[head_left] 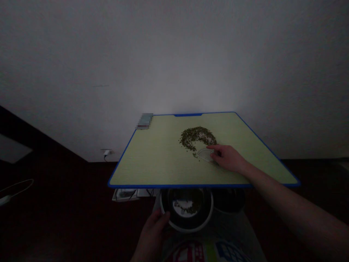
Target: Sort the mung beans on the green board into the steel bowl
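Observation:
My left hand (152, 233) grips the left rim of a round bowl (191, 230), thumb over the edge. Some small greenish-brown grains lie in the bowl's shiny bottom, just below the near edge of the table. Over the tabletop, my right hand (229, 157) pinches a clear, half-round plastic protractor (204, 154), lying low against the surface. Beyond it a curved band of small greenish-brown grains, like dried beans (188, 136), is spread on the table, with a few strays by the protractor's left end.
The pale yellow table (152, 160) has a blue edge and stands against a grey wall (174, 54). A blurred-out flat object (145, 120) lies at its far left corner. Below are a dark container (229, 200) and a white tray (125, 194); a plug (107, 153) sits in the wall.

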A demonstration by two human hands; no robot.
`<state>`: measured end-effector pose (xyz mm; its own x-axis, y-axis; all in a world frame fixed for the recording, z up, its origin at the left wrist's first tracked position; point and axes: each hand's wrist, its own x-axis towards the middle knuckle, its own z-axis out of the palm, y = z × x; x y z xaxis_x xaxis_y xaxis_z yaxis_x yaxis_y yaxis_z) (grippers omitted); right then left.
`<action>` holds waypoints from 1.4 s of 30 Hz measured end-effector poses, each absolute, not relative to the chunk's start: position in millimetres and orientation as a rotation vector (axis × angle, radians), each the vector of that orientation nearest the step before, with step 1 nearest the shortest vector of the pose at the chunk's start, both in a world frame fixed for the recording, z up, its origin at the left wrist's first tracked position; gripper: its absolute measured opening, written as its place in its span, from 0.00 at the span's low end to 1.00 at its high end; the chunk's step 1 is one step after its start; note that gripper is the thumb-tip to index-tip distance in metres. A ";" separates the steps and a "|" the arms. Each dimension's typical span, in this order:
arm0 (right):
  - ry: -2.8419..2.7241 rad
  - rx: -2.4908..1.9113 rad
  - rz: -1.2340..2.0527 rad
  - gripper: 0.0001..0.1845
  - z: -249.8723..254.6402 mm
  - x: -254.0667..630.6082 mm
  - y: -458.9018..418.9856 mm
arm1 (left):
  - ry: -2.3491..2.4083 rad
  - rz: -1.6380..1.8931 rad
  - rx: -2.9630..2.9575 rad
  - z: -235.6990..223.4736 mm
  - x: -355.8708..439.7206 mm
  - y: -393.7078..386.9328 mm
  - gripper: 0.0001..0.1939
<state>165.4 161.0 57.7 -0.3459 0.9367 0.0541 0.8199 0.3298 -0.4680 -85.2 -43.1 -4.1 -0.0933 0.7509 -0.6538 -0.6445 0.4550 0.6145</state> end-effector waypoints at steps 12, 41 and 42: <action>-2.224 -1.622 0.432 0.23 56.1 159.4 156.0 | 1.169 1.156 0.151 -9.3 -86.5 -42.4 0.12; -2.311 -1.540 0.547 0.24 58.8 158.4 167.2 | 1.194 1.188 0.104 -8.1 -84.9 -43.9 0.13; -2.308 -1.547 0.544 0.23 59.0 158.3 167.2 | 1.203 1.183 0.103 -8.4 -85.0 -43.8 0.13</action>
<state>158.3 167.2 59.0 -0.3694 0.9282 0.0436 0.8110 0.3450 -0.4725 -85.0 -43.8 -8.4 -0.1154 0.7436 -0.6586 -0.6461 0.4474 0.6184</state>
